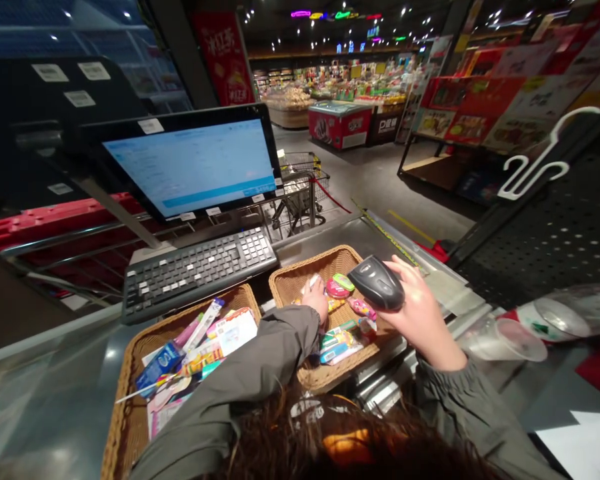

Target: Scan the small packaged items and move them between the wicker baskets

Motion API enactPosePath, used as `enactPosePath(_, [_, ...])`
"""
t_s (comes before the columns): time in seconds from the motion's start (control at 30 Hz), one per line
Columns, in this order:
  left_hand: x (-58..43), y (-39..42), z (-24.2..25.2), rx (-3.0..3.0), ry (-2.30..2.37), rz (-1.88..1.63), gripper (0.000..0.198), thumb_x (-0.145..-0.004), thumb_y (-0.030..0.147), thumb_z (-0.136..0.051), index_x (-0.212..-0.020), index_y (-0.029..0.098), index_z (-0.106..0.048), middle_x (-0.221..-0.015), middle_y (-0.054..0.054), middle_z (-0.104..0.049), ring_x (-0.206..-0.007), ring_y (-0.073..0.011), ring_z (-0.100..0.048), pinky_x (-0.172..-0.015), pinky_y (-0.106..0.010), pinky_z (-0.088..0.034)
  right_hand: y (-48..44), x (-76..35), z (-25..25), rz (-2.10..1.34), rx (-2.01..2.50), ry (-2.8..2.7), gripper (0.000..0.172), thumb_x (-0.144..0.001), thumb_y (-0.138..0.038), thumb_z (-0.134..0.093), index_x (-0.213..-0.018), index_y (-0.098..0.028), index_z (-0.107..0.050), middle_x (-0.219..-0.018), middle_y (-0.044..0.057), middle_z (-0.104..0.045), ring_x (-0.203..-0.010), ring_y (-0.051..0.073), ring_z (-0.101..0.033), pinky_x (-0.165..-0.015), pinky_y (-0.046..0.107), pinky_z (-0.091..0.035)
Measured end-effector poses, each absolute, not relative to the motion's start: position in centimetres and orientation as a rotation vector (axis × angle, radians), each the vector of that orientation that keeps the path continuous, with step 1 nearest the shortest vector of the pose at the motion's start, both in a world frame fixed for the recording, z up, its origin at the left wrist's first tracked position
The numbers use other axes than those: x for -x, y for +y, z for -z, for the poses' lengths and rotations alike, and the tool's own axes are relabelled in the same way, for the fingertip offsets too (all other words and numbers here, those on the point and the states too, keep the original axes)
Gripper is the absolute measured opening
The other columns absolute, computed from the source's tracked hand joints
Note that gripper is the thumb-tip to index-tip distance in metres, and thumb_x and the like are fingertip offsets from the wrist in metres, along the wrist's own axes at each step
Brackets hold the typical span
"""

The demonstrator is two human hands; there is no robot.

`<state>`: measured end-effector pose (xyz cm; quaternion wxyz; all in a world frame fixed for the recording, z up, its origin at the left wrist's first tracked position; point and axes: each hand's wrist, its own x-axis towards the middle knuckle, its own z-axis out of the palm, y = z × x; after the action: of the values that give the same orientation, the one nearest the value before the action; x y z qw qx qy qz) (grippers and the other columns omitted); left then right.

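My right hand is wrapped round a black barcode scanner, held above the right edge of a wicker basket. Inside that basket is my left hand, its fingers curled down among the goods and partly hidden; a small whitish thing shows at the fingertips, too unclear to name. Close to it lie a round pink-and-green pack, a pink wrapped item and several packets. To the left, a second wicker basket holds many small packaged goods, among them a blue packet.
A keyboard and a lit monitor stand behind the baskets on the metal counter. Clear plastic tubs sit at the right. White hooks hang on a dark perforated panel. Beyond is a shopping cart.
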<state>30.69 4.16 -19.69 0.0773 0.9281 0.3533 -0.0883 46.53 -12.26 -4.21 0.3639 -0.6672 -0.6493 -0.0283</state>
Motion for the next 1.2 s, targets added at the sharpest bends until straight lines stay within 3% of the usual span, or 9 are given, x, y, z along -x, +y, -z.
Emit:
enactPosePath(0.17, [-31.7, 4.1, 21.0, -2.803, 0.961, 0.194, 0.045, -0.09, 0.018, -0.047, -0.133, 0.02, -0.062, -0.156, -0.012, -0.04, -0.151, -0.0287, -0.021, -0.125, -0.048, -0.005, -10.7, -47.3, 4.7, 0.046, 1.742, -1.672, 0.035, -0.078, -0.039, -0.071, -0.108, -0.022, -0.065, -0.13, 0.014, -0.06, -0.139, 0.038, -0.041, -0.115, 0.067, -0.024])
enactPosePath(0.4, [-32.6, 4.5, 21.4, -2.833, 0.916, 0.154, 0.048, -0.095, 0.018, -0.039, -0.14, 0.019, -0.053, -0.156, -0.012, -0.041, -0.15, -0.0252, -0.025, -0.124, -0.049, -0.012, -9.2, -48.0, 5.5, -0.002, 1.751, -1.648, 0.043, -0.077, -0.04, -0.072, -0.115, -0.022, -0.064, -0.133, 0.015, -0.059, -0.139, 0.039, -0.041, -0.115, 0.069, -0.023])
enactPosePath(0.63, [-32.6, 5.5, 20.8, -2.799, 0.988, 0.138, 0.043, -0.093, 0.016, -0.046, -0.133, 0.017, -0.06, -0.145, -0.015, -0.053, -0.145, -0.0298, -0.034, -0.12, -0.053, -0.023, -9.3, -47.9, 5.5, 0.001, 1.749, -1.63, 0.043, -0.077, -0.04, -0.073, -0.114, -0.022, -0.064, -0.132, 0.015, -0.059, -0.139, 0.038, -0.042, -0.115, 0.067, -0.024])
enactPosePath(0.73, [-32.1, 6.6, 19.8, -2.786, 1.018, 0.143, 0.032, -0.09, 0.02, -0.053, -0.118, 0.014, -0.069, -0.136, -0.017, -0.061, -0.143, -0.0333, -0.037, -0.116, -0.056, -0.028, -9.8, -48.0, 5.4, 0.029, 1.736, -1.624, 0.037, -0.077, -0.04, -0.073, -0.109, -0.022, -0.065, -0.132, 0.014, -0.059, -0.138, 0.037, -0.042, -0.116, 0.065, -0.024])
enactPosePath(0.97, [-29.9, 8.5, 16.3, -2.836, 0.87, 0.098, 0.012, -0.086, 0.023, -0.063, -0.089, 0.021, -0.074, -0.121, -0.007, -0.071, -0.146, -0.0223, -0.033, -0.124, -0.049, -0.01, -10.5, -46.9, 4.5, 0.036, 1.699, -1.639, 0.038, -0.078, -0.043, -0.07, -0.11, -0.022, -0.065, -0.131, 0.015, -0.06, -0.139, 0.038, -0.042, -0.115, 0.065, -0.026])
enactPosePath(1.1, [-27.5, 8.9, 12.8, -2.836, 0.957, -0.031, 0.016, -0.088, 0.02, -0.058, -0.089, 0.022, -0.074, -0.134, -0.005, -0.064, -0.146, -0.0245, -0.033, -0.122, -0.059, -0.01, -10.9, -45.8, 3.5, 0.041, 1.653, -1.657, 0.043, -0.078, -0.044, -0.07, -0.115, -0.022, -0.063, -0.13, 0.015, -0.06, -0.138, 0.038, -0.043, -0.114, 0.064, -0.03])
enactPosePath(1.2, [-25.3, 8.5, 8.7, -2.854, 1.046, -0.219, 0.022, -0.087, 0.014, -0.054, -0.081, 0.022, -0.073, -0.142, -0.003, -0.058, -0.149, -0.027, -0.027, -0.121, -0.064, -0.003, -11.3, -45.1, 3.1, 0.061, 1.642, -1.69, 0.04, -0.079, -0.043, -0.069, -0.113, -0.022, -0.064, -0.131, 0.015, -0.06, -0.138, 0.038, -0.042, -0.114, 0.065, -0.028])
